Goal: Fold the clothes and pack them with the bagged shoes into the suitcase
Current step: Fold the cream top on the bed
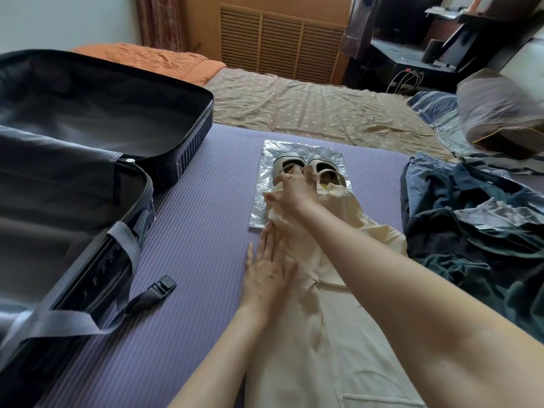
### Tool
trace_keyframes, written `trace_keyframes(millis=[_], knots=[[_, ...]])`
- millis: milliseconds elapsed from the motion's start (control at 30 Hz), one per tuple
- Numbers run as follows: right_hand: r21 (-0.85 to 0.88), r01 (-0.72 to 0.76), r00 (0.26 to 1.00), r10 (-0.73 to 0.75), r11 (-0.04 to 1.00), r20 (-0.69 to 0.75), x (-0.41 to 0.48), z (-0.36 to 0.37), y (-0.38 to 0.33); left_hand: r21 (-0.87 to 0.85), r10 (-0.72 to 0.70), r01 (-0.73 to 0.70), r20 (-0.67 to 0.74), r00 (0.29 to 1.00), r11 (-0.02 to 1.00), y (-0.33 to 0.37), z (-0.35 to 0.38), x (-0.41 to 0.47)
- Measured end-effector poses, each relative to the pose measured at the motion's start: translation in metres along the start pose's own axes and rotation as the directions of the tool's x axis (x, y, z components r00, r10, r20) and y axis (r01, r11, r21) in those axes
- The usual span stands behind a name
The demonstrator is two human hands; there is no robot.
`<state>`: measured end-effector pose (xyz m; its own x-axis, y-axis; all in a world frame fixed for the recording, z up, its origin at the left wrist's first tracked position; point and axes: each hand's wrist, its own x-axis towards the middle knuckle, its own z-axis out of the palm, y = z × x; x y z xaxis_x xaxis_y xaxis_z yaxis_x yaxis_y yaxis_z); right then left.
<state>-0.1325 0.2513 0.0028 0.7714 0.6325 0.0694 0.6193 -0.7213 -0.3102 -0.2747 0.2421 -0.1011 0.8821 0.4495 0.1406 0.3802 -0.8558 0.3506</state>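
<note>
We see the open suitcase [188, 134] from 8 to 10 o'clock, both halves showing dark lining, its near corner cut off by the frame. It lies on the purple mat [191, 231], which has an open strip between the case and the clothes. A heap of dark clothes [471, 231] sits at 3 o'clock, single pieces hard to tell apart. The cream garment [338, 334] runs from 6 o'clock to the centre, its far end lying over a clear bag [265, 184] at 12 o'clock that holds the grey shoes [290, 164]. Our left hand [266, 275] presses flat, fingers straight, on the garment's left edge. Our right hand [297, 187] curls over and grips its bunched far end, hiding part of the shoes. A strap buckle [164, 285] lies at 8 o'clock.
</note>
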Motion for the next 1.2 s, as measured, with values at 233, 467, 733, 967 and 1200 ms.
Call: trace_keyframes(millis=[233, 467, 733, 967, 1200], knots=[[-0.143, 0.049, 0.99, -0.067, 0.989, -0.122, 0.028, 0.015, -0.008, -0.022, -0.013, 0.011, -0.083, 0.997, 1.0, -0.005, 0.014, -0.004], [-0.086, -0.064, 0.973, 0.043, 0.994, -0.226, 0.042, 0.009, -0.002, -0.075, -0.053, 0.043, -0.136, 0.989, 0.996, -0.005, 0.013, -0.006], [0.144, 0.166, 0.956, -0.123, 0.975, -0.267, -0.025, 0.009, 0.015, -0.004, -0.038, 0.038, -0.068, 0.997, 0.999, -0.003, 0.002, -0.004], [0.006, 0.327, 0.93, -0.321, 0.945, -0.18, -0.158, 0.008, 0.072, -0.084, 0.175, -0.192, -0.179, 0.968, 0.978, 0.016, -0.007, -0.045], [-0.159, 0.3, 0.953, -0.304, 0.941, 0.001, -0.187, 0.03, 0.102, 0.054, 0.214, -0.215, 0.028, 0.976, 0.975, 0.008, 0.007, -0.059]])
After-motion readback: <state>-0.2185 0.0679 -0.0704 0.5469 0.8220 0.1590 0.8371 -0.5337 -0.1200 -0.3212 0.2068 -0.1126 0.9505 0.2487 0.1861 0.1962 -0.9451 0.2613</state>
